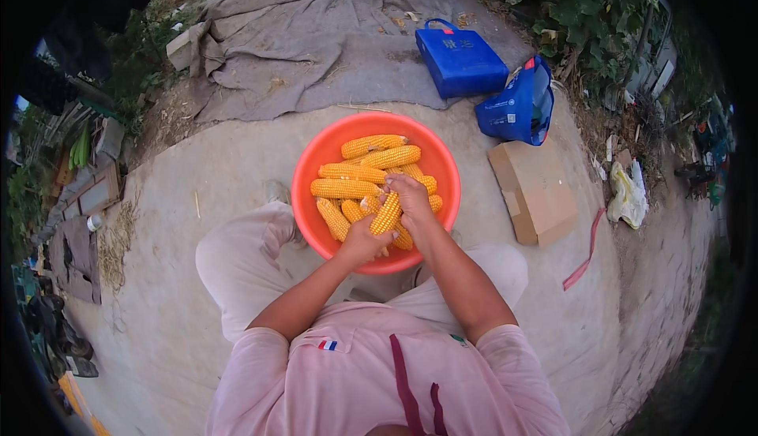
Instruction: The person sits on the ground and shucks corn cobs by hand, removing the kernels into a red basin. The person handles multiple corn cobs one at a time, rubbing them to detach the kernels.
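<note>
Between my knees stands a round orange-red plastic basin with several husked ears of yellow corn heaped in it. Over the near part of the heap I hold one ear of corn at a slant. My left hand grips its lower end, thumb along the side. My right hand has its fingers around the upper end. The kernels on the held ear look whole where they show; both of its tips are partly hidden by my fingers.
Right of the basin lie a closed cardboard box, an open blue bag and a flat blue bag with handles. A red strip lies on the concrete. A grey cloth spreads beyond the basin.
</note>
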Demonstrator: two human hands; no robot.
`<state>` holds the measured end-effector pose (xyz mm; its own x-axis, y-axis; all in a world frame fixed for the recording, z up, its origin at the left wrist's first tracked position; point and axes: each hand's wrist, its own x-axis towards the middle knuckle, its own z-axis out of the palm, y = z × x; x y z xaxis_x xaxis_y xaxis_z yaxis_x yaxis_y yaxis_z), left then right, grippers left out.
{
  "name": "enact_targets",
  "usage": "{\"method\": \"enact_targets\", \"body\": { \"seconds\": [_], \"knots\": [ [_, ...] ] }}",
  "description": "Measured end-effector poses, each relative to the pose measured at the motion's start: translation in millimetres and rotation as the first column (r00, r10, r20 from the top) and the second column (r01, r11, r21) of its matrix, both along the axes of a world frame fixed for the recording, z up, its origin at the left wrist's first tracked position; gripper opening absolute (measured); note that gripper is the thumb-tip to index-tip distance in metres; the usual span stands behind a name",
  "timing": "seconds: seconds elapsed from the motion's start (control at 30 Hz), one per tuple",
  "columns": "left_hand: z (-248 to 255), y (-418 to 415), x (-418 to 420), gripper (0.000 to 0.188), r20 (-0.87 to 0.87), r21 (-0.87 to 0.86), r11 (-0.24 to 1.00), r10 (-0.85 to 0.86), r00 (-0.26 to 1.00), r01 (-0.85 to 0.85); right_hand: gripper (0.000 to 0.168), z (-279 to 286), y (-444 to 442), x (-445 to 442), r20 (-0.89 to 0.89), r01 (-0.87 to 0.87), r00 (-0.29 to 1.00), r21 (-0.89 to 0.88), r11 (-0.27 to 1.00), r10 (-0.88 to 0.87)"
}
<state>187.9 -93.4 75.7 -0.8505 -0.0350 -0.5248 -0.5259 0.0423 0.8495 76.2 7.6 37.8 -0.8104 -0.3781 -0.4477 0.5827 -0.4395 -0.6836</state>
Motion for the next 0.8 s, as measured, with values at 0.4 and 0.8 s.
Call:
{"method": "enact_targets", "body": {
  "seconds": [0.4,0.8],
  "knots": [
    [-11,-22,2,0.025,0.094,0.423,0.897,0.097,0.991,-0.128,0.025,17,5,3,0.134,-0.081,0.984,-0.255,0.964,0.119],
    [-10,-4,5,0.035,-0.226,-0.179,0.984,-0.037,0.974,-0.004,0.021,10,1,9,0.121,0.04,0.992,-0.058,0.997,-0.033]
  ]
}}
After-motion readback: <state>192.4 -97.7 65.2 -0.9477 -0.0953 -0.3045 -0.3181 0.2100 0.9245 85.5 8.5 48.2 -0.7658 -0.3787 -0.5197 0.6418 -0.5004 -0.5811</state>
